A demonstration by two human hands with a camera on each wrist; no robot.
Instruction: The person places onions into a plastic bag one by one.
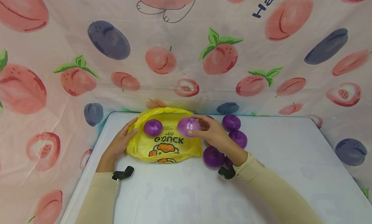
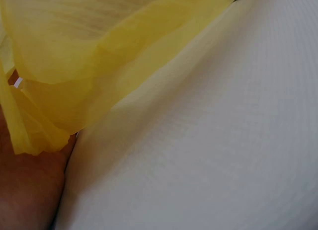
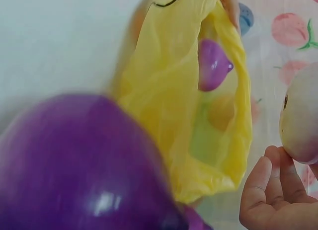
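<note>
A yellow plastic bag (image 1: 138, 151) with printed lettering and a cartoon figure lies with its mouth spread wide. My left hand (image 1: 119, 143) grips its left rim, thumb on the inner side; the left wrist view shows the yellow film against the palm. Inside the bag is one glossy purple onion (image 1: 153, 127), its pointed tip visible in the right wrist view. My right hand (image 1: 216, 135) holds a paler purple onion (image 1: 186, 127) between thumb and fingers at the bag's right side, over the opening. That onion looks whitish in the right wrist view.
Several more purple onions, including a large one (image 1: 213, 157) and another (image 1: 231, 122), sit right of the bag, partly hidden by the right hand and wrist. The white table (image 1: 174, 198) meets a fruit-printed cloth (image 1: 186, 66) behind.
</note>
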